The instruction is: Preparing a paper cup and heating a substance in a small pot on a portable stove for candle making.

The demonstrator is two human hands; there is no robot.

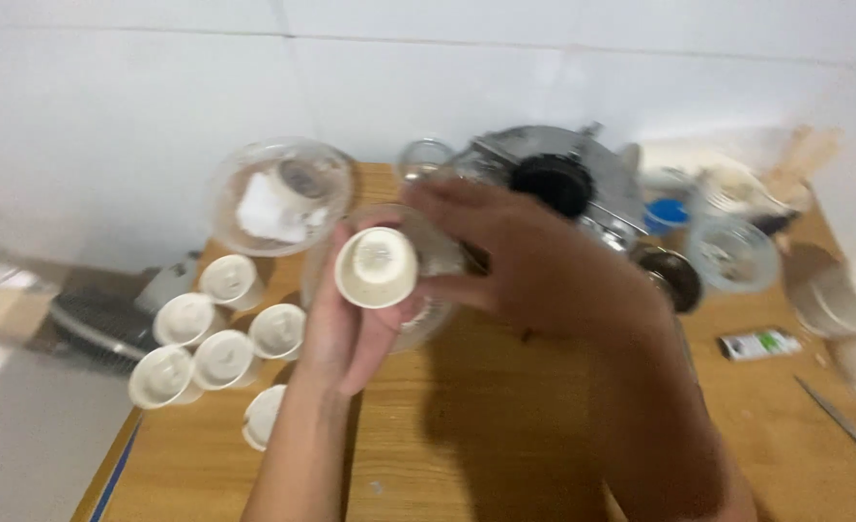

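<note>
Both arms reach up from the bottom over the wooden worktop [505, 425]. The left hand [351, 324] grips 1 small white cup [377, 267], held up above the worktop. The right hand [534, 266] curls around a clear glass bowl [428, 280] behind it. 6 more little white cups [217, 333] sit at the left.

Your left hand [351, 324] rises palm-up from the lower frame, fingers curled closed. Your right hand [534, 261] reaches in from the right, back upward, fingers extended leftward above it.
</note>
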